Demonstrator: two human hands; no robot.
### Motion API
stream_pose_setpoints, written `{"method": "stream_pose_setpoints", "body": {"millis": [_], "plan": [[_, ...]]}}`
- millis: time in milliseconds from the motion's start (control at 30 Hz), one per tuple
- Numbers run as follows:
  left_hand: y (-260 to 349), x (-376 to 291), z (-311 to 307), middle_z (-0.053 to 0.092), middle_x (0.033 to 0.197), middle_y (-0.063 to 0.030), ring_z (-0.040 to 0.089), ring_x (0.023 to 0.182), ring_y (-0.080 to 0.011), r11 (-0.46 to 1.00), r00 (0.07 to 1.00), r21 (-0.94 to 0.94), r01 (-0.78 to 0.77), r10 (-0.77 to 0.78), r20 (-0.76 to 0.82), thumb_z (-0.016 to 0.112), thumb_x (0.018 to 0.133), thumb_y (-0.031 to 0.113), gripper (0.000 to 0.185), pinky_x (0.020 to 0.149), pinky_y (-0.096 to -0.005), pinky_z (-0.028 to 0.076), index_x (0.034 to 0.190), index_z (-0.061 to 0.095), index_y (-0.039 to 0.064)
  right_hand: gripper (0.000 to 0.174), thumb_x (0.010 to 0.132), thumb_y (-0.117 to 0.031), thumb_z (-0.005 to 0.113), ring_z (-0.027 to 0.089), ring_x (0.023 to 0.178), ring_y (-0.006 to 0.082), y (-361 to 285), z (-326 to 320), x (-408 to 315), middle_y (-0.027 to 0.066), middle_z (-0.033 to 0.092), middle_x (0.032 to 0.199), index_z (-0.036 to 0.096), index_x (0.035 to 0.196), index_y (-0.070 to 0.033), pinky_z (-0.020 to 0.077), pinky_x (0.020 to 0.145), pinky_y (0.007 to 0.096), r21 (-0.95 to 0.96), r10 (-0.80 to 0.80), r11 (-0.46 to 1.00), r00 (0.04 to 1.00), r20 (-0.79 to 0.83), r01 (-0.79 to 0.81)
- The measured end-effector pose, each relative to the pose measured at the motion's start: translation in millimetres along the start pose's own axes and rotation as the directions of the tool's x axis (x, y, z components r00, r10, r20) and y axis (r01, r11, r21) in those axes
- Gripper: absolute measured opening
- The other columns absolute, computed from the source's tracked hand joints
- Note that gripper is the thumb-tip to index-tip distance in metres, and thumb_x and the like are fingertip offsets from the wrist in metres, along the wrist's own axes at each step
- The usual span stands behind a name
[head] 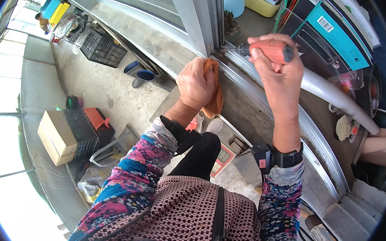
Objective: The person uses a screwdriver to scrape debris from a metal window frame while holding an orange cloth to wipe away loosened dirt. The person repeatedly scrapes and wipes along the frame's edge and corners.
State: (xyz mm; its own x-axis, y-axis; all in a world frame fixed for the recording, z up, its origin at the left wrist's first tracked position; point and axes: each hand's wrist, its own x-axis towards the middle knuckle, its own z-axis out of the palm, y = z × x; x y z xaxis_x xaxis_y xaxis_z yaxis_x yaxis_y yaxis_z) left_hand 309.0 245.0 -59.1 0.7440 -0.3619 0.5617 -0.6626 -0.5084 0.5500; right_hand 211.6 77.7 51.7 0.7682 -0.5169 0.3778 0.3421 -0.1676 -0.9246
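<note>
My right hand (283,84) grips the red-orange handle of a screwdriver (271,51). Its thin shaft points left into the corner where the aluminium sliding-window track (235,63) meets the upright window frame (197,20). The very tip is hard to make out against the dark corner. My left hand (195,82) is closed around an orange-brown cloth (216,100), which hangs down over the sill beside the track. Dark dirt shows along the track grooves.
Inside the window, a clear organiser (302,37) holds books and folders near a person's bare limb (380,147). Below the sill is a red-framed digital scale (224,158). Boots (141,73), a black crate (102,47) and a cardboard box (57,138) stand on the left floor.
</note>
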Motion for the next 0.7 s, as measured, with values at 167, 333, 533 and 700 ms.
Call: {"method": "stream_pose_setpoints", "body": {"millis": [167, 333, 533, 700], "plan": [[-1, 0, 0, 0.068, 0.082, -0.0155, 0.068, 0.079, -0.0385, 1.000, 1.000, 0.008, -0.027, 0.027, -0.006, 0.066, 0.082, 0.009, 0.015, 0.070, -0.0461, 0.055, 0.097, 0.062, 0.006, 0.022, 0.092, 0.006, 0.068, 0.071, 0.097, 0.0145, 0, -4, -2, 0.0115, 0.072, 0.109, 0.061, 0.111, -0.001, 0.0602, 0.081, 0.0287, -0.114, 0.010, 0.993, 1.000, -0.007, -0.011], [1, 0, -1, 0.067, 0.083, -0.0159, 0.067, 0.080, -0.0394, 1.000, 1.000, 0.000, -0.003, 0.003, 0.002, 0.065, 0.083, 0.007, 0.014, 0.070, -0.0465, 0.054, 0.097, 0.062, 0.006, 0.019, 0.087, 0.008, 0.072, 0.070, 0.089, 0.0093, 4, -4, -4, 0.0051, 0.073, 0.101, 0.065, 0.102, -0.002, 0.0565, 0.075, 0.0240, 0.031, 0.023, 0.999, 0.998, -0.053, -0.022], [2, 0, -1, 0.066, 0.082, -0.0161, 0.067, 0.079, -0.0398, 1.000, 1.000, -0.004, 0.001, -0.001, 0.008, 0.065, 0.084, 0.007, 0.013, 0.070, -0.0461, 0.054, 0.096, 0.061, 0.006, 0.023, 0.089, 0.007, 0.070, 0.070, 0.090, 0.0085, 4, -13, -8, 0.0089, 0.075, 0.105, 0.062, 0.108, -0.003, 0.0563, 0.075, 0.0235, 0.154, 0.083, 0.986, 0.993, -0.079, -0.070], [2, 0, -2, 0.065, 0.081, -0.0159, 0.066, 0.078, -0.0397, 1.000, 1.000, 0.009, 0.006, -0.007, 0.017, 0.065, 0.084, 0.007, 0.012, 0.069, -0.0457, 0.054, 0.096, 0.061, 0.005, 0.024, 0.087, 0.006, 0.072, 0.070, 0.093, 0.0090, 12, -4, -7, 0.0077, 0.076, 0.103, 0.062, 0.107, -0.003, 0.0562, 0.078, 0.0237, 0.080, 0.067, 0.995, 0.997, -0.028, -0.064]]}}
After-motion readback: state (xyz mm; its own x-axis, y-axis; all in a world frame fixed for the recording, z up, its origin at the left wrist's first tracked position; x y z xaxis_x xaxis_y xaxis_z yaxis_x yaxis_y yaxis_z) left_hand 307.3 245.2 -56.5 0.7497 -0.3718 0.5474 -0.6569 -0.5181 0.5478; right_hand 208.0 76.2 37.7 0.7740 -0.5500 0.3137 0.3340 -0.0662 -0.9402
